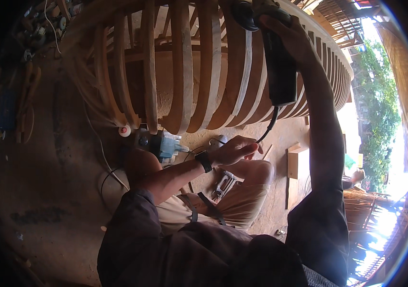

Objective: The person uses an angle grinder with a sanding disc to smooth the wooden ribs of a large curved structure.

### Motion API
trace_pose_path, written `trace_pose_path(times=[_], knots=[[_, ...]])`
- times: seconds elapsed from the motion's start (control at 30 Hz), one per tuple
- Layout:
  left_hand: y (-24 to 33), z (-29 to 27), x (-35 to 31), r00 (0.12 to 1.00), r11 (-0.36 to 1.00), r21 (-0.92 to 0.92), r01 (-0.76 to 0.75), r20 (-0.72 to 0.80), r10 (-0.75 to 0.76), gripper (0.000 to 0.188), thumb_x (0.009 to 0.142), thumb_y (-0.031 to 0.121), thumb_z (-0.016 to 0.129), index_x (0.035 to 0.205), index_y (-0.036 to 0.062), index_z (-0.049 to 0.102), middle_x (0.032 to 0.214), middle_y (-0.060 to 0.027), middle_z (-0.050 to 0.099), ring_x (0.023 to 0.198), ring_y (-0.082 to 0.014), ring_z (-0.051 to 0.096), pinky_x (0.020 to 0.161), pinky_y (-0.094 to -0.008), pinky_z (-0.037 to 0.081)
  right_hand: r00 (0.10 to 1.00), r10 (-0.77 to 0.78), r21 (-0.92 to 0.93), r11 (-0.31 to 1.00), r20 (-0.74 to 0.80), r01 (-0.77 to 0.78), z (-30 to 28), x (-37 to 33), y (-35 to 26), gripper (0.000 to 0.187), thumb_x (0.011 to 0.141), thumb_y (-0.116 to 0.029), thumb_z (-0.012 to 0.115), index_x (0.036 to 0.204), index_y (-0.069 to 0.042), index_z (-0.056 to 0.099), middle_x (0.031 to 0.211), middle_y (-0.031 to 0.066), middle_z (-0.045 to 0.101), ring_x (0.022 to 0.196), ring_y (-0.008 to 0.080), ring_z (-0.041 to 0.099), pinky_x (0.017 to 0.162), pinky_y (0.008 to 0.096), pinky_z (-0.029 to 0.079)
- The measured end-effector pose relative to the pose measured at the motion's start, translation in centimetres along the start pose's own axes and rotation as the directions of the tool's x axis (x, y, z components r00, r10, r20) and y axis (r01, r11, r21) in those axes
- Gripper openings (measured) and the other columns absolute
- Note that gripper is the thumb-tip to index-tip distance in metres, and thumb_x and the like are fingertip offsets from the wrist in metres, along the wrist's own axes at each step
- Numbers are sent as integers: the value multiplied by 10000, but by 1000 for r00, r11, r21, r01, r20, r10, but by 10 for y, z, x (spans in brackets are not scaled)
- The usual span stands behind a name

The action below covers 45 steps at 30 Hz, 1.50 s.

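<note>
A long row of curved wooden ribs (182, 71), like a boat's frame, spans the far side. My right hand (285, 36) is raised at the upper right, wrapped round a black power tool that looks like an angle grinder (281, 79). The tool's round head (244, 14) is up against the ribs; whether it touches them I cannot tell. From its lower end a black cord (274, 117) hangs toward my left hand (235, 150). That hand is above my knee, fingers curled in on the cord.
On the ground by my legs are a teal power tool (165, 147), a metal tool (225, 184) and a red-and-white round object (124, 130). A wooden block (298, 162) stands at right. A pale cable (102, 148) crosses the left floor. Another person (354, 178) is partly visible far right.
</note>
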<state>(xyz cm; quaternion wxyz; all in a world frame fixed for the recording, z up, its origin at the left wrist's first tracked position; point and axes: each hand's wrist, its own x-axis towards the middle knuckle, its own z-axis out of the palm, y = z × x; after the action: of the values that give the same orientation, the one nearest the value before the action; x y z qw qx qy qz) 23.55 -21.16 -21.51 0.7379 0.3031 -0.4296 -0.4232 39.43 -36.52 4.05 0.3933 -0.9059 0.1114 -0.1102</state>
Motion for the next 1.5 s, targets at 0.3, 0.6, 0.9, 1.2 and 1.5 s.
trace_pose_path(times=[0.3, 0.6, 0.9, 1.2, 1.5], knots=[[-13, 2, -7, 999, 999, 15, 29, 31, -30, 789, 974, 735, 423, 1080, 9, 713, 637, 51, 479, 639, -69, 484, 629, -262, 396, 993, 84, -14, 996, -80, -85, 3, -48, 19, 811, 761, -440, 879, 1303, 33, 504, 1084, 115, 670, 953, 163, 670, 787, 313, 559], [-4, 10, -2, 999, 999, 31, -10, -38, 11, 748, 976, 734, 422, 1050, 49, 715, 628, 55, 451, 621, -60, 441, 610, -255, 360, 1000, -15, 0, 1000, 0, 15, -4, -1, 6, 523, 863, -359, 810, 1222, -27, 624, 982, 30, 690, 830, 94, 658, 753, 266, 528], [-6, 1, -1, 998, 996, 94, 7, -58, -2, 761, 987, 714, 419, 979, 10, 707, 865, -98, 682, 846, -173, 618, 832, -348, 478, 998, -5, 84, 996, 60, 0, 1, 1, -1, 448, 877, -339, 797, 1182, -44, 652, 945, 39, 700, 781, 103, 679, 697, 278, 560], [-5, -1, -4, 998, 985, 169, 26, -58, -16, 793, 982, 736, 387, 956, 20, 728, 777, -57, 659, 768, -135, 590, 762, -328, 462, 999, 31, 113, 993, 28, -34, -1, -37, 0, 668, 794, -385, 874, 1235, -7, 544, 1015, 62, 665, 901, 123, 653, 851, 285, 518], [-9, 8, -1, 999, 987, 158, -24, -29, 29, 774, 991, 718, 390, 941, 17, 716, 871, -112, 707, 852, -207, 652, 831, -362, 483, 996, -40, 91, 995, -81, 47, 4, -9, 13, 659, 803, -391, 867, 1215, 11, 546, 974, 63, 666, 898, 118, 651, 804, 288, 532]])
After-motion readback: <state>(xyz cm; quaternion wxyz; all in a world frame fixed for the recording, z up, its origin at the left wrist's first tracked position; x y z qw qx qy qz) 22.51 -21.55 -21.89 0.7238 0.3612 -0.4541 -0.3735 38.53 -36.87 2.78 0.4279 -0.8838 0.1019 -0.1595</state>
